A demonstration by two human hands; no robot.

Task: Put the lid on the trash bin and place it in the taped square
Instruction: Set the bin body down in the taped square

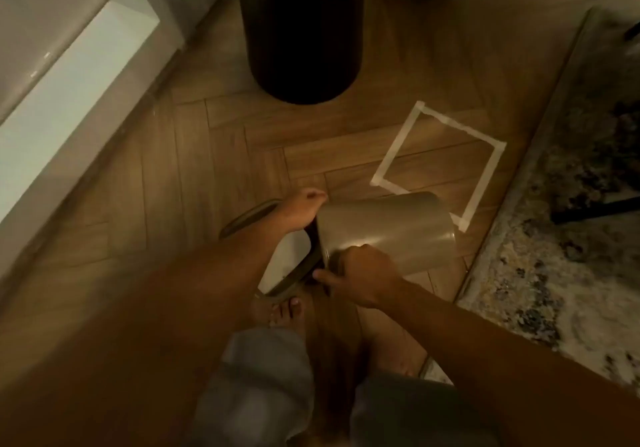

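Bin [388,228] lies tipped on the floor [207,155], base overlapping the taped square [398,148], mouth toward me. It looks light, stiff, smooth plastic, so I'd hold the rim. My right hand [360,273] is clamped on the rim's near edge, my left hand [301,211] curled over its far edge. Lid [249,216] lies just behind.

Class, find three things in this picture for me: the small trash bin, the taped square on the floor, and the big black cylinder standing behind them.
trash bin [388,228], head view, on its tan side wall.
taped square [391,155], head view, on its left tape strip.
black cylinder [304,30], head view, on its dark side wall.
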